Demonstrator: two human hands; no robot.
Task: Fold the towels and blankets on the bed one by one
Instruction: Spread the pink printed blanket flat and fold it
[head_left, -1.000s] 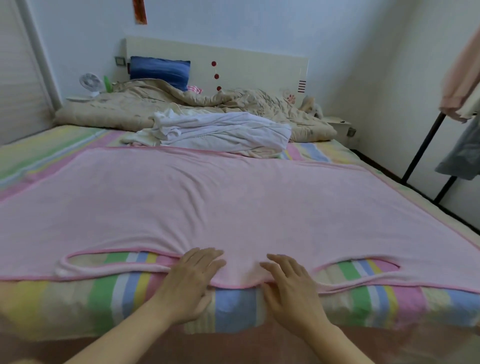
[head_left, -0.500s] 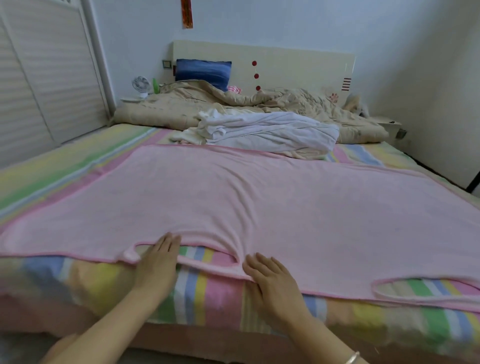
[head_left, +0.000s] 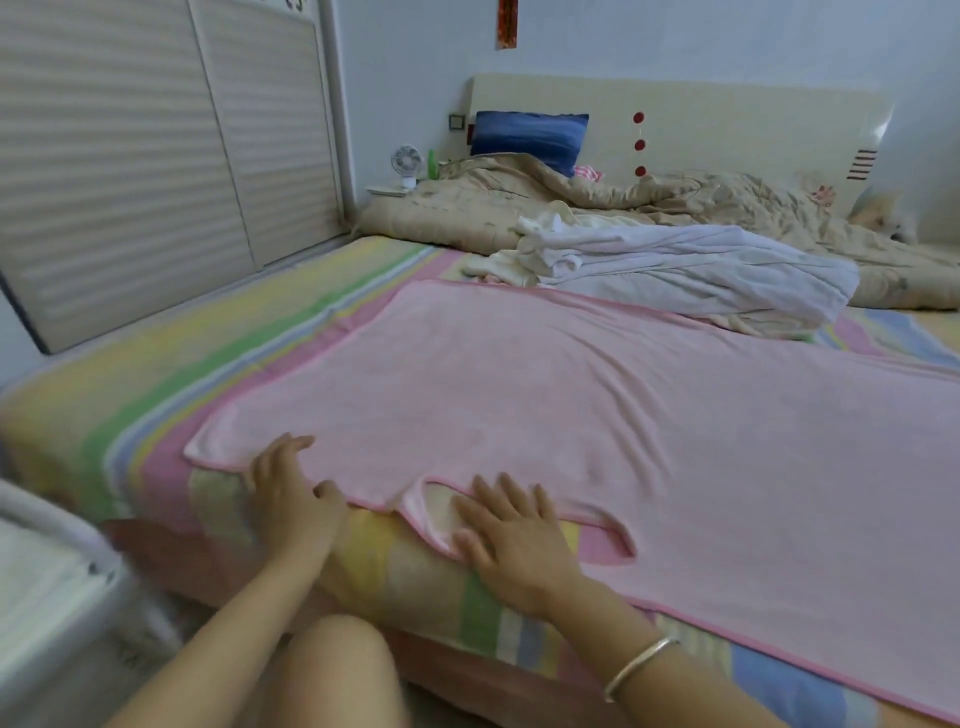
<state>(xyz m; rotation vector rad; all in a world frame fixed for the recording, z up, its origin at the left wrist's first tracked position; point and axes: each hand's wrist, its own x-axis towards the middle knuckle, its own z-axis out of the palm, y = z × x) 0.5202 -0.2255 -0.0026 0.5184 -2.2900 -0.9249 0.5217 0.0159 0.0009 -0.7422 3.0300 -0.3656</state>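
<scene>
Louvred wardrobe doors (head_left: 156, 156) flank a bed with a rainbow-striped sheet (head_left: 156, 374), where a pink blanket (head_left: 571, 405) lies spread flat. At its near edge the left-hand grip (head_left: 291, 499) rests flat-fingered beside the corner. The right-hand grip (head_left: 511, 545), fingers splayed, presses the curled hem, clasping nothing. Crumpled white towels (head_left: 675, 265) lie beyond.

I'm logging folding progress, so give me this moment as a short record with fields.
blanket: pink blanket spread flat on the striped sheet, unfolded, near edge wavy
left hand: fingers straight, resting on the blanket's near edge
right hand: flat, fingers spread, at the same edge
waiting: white bundle crumpled beyond the blanket; beige quilt heaped behind it
fold: not yet begun
</scene>
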